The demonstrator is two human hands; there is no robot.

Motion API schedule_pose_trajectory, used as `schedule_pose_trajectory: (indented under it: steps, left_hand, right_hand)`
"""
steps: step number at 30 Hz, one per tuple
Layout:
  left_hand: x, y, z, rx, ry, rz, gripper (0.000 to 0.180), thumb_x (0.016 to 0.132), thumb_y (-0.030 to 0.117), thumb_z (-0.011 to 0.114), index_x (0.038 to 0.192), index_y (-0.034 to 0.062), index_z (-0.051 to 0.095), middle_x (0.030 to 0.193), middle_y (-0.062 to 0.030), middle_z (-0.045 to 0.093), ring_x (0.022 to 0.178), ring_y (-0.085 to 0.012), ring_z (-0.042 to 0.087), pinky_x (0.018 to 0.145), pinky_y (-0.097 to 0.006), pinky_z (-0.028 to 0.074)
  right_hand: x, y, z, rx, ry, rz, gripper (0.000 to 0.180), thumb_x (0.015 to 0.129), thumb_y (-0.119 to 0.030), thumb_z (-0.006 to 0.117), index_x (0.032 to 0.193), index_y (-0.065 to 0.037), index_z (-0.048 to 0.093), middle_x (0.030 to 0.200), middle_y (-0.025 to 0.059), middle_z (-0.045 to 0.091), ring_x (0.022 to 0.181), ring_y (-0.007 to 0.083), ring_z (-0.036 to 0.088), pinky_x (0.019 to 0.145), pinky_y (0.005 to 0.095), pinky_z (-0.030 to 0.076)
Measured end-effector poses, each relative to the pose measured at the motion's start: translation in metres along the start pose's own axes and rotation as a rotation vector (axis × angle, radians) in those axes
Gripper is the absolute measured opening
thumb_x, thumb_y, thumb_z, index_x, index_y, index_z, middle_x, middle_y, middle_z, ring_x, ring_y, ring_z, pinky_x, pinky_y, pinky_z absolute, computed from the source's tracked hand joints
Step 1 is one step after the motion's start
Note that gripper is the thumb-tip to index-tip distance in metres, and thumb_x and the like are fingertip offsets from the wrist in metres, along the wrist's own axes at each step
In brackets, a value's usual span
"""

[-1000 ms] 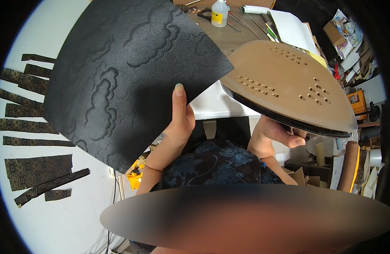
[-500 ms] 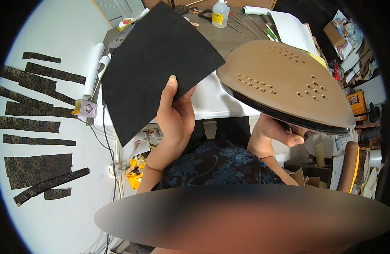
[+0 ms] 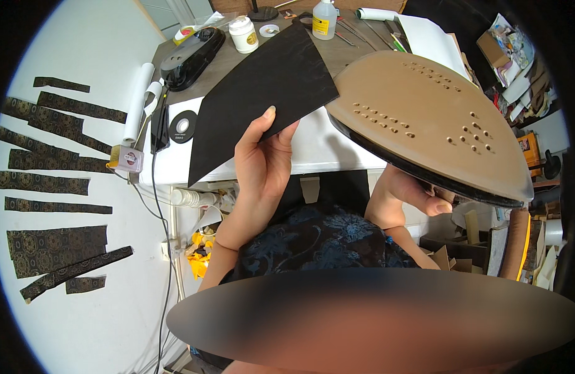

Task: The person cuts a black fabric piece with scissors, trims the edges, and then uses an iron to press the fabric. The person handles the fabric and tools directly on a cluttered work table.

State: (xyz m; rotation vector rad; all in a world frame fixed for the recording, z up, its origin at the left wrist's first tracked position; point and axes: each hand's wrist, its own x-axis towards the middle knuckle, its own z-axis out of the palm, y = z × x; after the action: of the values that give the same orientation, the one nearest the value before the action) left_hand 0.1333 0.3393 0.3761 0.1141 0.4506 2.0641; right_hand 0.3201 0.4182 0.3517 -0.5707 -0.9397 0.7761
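My left hand (image 3: 262, 156) pinches the lower edge of a thin, stiff-looking black sheet (image 3: 269, 81), thumb on the near face and fingers behind. The sheet is held up in front of the table, tilted; its exact material I cannot tell. In my right hand (image 3: 407, 190) is a clothes iron, gripped from beneath. Its tan soleplate (image 3: 425, 100) is turned up toward me and shows groups of steam holes, with a black rim below. The sheet's right corner meets or overlaps the left edge of the soleplate; actual contact cannot be made out.
On the table (image 3: 300, 156) are a glossy black device (image 3: 194, 59), a white jar (image 3: 242, 34), a clear bottle (image 3: 324, 22), and a black disc (image 3: 183, 126). Patterned fabric strips (image 3: 47, 184) lie against the white surface at left. A dark cable (image 3: 165, 224) hangs beside the table.
The black sheet has moved right and turned to a steeper angle, uncovering the jar, the black device and the disc. The iron has shifted slightly right; both hands keep their holds.
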Motion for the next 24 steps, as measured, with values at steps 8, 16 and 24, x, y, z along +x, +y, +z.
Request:
schedule_pose_trajectory:
  steps: [8, 16, 24]
  left_hand:
    - [-0.006, -0.010, -0.002, 0.081, -0.020, 0.204, 0.019, 0.088, 0.003, 0.054, 0.103, -0.0067, 0.058, 0.104, -0.0152, 0.064, 0.097, -0.0245, 0.065, 0.086, -0.038, 0.057]
    - [-0.008, -0.010, -0.038, 0.733, -0.272, 0.648, 0.026, 0.093, 0.004, 0.049, 0.117, -0.0033, 0.056, 0.118, -0.0123, 0.060, 0.107, -0.0196, 0.060, 0.093, -0.037, 0.052]
    - [-0.007, -0.011, -0.033, 0.206, -0.134, 0.482, 0.026, 0.092, 0.004, 0.050, 0.116, -0.0055, 0.055, 0.120, -0.0130, 0.059, 0.109, -0.0205, 0.058, 0.093, -0.038, 0.052]
  right_hand:
    - [0.001, -0.001, -0.001, 0.024, -0.003, -0.010, 0.098, 0.070, -0.086, 0.041, 0.121, -0.002, 0.050, 0.121, 0.0080, 0.054, 0.110, 0.0207, 0.051, 0.098, 0.0358, 0.041]
    - [0.001, 0.001, 0.000, 0.042, -0.008, -0.009, 0.097, 0.070, -0.085, 0.043, 0.121, -0.003, 0.049, 0.121, 0.0083, 0.053, 0.110, 0.0211, 0.051, 0.097, 0.0366, 0.041]
    - [0.000, 0.003, 0.001, 0.065, -0.005, -0.018, 0.096, 0.070, -0.084, 0.044, 0.122, -0.003, 0.049, 0.121, 0.0086, 0.053, 0.110, 0.0215, 0.051, 0.097, 0.0375, 0.041]
